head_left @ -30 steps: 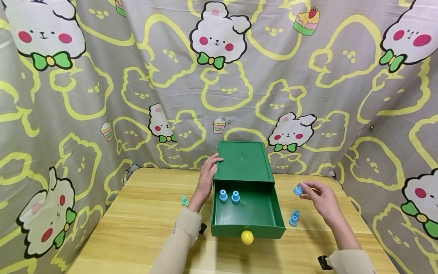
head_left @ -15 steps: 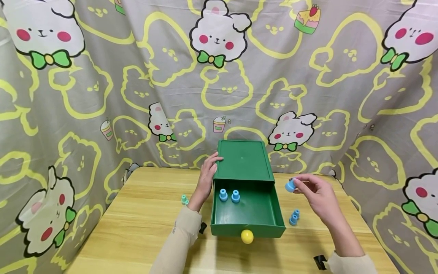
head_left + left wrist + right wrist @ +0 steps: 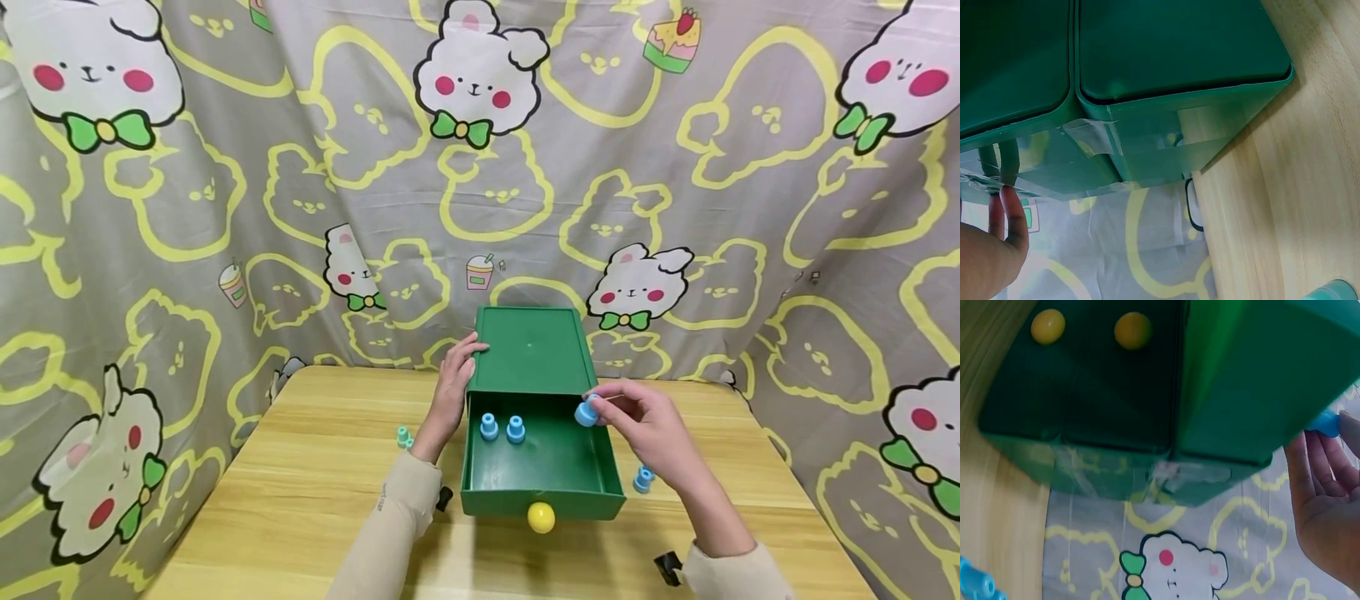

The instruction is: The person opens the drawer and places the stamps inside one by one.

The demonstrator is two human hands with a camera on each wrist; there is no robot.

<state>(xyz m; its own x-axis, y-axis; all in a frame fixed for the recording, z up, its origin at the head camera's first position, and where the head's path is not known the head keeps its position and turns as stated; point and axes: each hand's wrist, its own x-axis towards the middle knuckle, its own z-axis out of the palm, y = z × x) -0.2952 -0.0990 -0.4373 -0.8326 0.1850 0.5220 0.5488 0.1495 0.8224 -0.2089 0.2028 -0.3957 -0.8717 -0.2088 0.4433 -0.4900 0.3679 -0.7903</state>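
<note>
A green box (image 3: 534, 350) stands at the table's far edge with its drawer (image 3: 543, 492) pulled out toward me; a yellow knob (image 3: 541, 517) is on the drawer front. Two blue pegs (image 3: 502, 428) stand inside the drawer at the back left. My right hand (image 3: 637, 421) pinches a third blue peg (image 3: 587, 412) over the drawer's right back corner; in the right wrist view that blue peg (image 3: 1325, 422) shows at my fingertips. My left hand (image 3: 455, 385) rests flat against the box's left side, fingers over its top edge; the left hand (image 3: 997, 240) shows beside the green box (image 3: 1166, 81).
Two more blue pegs (image 3: 643, 478) lie on the wooden table (image 3: 300, 500) right of the drawer. A small teal peg (image 3: 405, 437) sits left of my left wrist. A printed cloth (image 3: 480, 167) hangs behind and around the table.
My right hand carried the blue peg leftward from beside the box to over the open drawer. The left hand stayed on the box.
</note>
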